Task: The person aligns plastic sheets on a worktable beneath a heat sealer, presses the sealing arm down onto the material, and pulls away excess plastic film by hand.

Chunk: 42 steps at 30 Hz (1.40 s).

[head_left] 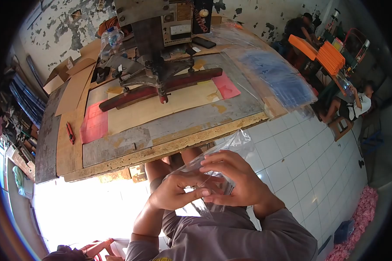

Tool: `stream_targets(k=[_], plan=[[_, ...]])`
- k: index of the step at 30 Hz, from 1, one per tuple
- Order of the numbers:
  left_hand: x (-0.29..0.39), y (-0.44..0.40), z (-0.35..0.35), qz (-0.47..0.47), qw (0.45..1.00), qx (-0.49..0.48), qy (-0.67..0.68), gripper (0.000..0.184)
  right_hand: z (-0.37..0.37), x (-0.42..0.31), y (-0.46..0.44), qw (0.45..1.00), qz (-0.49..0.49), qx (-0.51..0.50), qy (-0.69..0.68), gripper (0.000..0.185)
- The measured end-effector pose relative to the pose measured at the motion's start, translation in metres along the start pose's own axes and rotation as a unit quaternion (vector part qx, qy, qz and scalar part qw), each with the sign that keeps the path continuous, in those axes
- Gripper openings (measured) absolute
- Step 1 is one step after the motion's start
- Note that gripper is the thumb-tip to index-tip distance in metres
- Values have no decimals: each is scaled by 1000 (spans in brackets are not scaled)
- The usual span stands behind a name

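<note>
In front of my lap, both hands are closed on a clear plastic sheet or bag. My left hand pinches its near side between thumb and fingers. My right hand curls around the other side, the two thumbs almost meeting. The plastic is crumpled, and part of it hides behind my fingers. Just beyond my hands is the worktable's worn front edge. Above the table hangs a press machine with a long dark red bar over a yellowish sheet with pink ends.
A red box cutter lies at the table's left. Bluish plastic sheets are stacked on the right, and a phone lies behind the press. Cardboard stands at left. Two people work at far right near orange sheets.
</note>
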State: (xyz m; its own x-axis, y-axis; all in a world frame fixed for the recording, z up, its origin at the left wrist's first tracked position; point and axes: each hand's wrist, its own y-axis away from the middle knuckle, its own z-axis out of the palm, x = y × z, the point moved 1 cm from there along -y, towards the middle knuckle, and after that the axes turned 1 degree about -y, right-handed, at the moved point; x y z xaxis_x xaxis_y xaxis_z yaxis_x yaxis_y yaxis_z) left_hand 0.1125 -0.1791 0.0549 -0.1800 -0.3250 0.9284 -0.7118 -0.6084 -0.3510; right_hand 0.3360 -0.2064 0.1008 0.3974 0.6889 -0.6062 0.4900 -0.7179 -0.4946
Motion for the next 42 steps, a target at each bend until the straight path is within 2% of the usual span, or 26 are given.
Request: stream_targets(k=[4, 7, 11, 15, 18, 21, 22, 25, 29, 31, 33, 36, 39, 42], plan=[[-3, -1, 8, -33, 997, 51, 44, 15, -1, 10, 5, 999, 24, -29, -3, 55], [-6, 0, 11, -61, 993, 98, -16, 16, 2, 16, 5, 1000, 7, 6, -3, 50], [-17, -1, 13, -24, 985, 155, -74, 13, 6, 15, 8, 999, 42, 20, -23, 43], [-20, 0, 21, -63, 979, 191, -41, 12, 7, 15, 10, 997, 58, 28, -29, 37], [-21, 0, 25, -92, 976, 196, -27, 14, 10, 19, 12, 996, 60, 50, -46, 36], [-14, -5, 22, -76, 981, 160, -80, 18, 12, 23, 16, 992, 89, 66, -67, 36], [-18, -4, 20, -100, 982, 142, -69, 21, 13, 24, 17, 989, 104, 68, -74, 36], [-12, -11, 21, -119, 979, 151, -63, 21, 14, 27, 17, 983, 137, 83, -92, 34], [-22, -16, 18, -68, 978, 185, -74, 24, 13, 39, 14, 982, 136, 92, -88, 28], [-19, -17, 17, -95, 973, 206, -51, 24, 10, 40, 11, 978, 157, 97, -97, 26], [-22, -21, 16, -74, 974, 210, -46, 22, 7, 39, 10, 977, 175, 89, -82, 25], [-9, -23, 15, -125, 971, 203, -33, 19, 9, 41, 9, 975, 176, 105, -88, 25], [-15, -23, 15, -100, 966, 214, -109, 18, 11, 40, 8, 974, 179, 114, -82, 27], [-13, -22, 19, -125, 955, 237, -126, 18, 15, 33, 3, 975, 170, 126, -71, 28]])
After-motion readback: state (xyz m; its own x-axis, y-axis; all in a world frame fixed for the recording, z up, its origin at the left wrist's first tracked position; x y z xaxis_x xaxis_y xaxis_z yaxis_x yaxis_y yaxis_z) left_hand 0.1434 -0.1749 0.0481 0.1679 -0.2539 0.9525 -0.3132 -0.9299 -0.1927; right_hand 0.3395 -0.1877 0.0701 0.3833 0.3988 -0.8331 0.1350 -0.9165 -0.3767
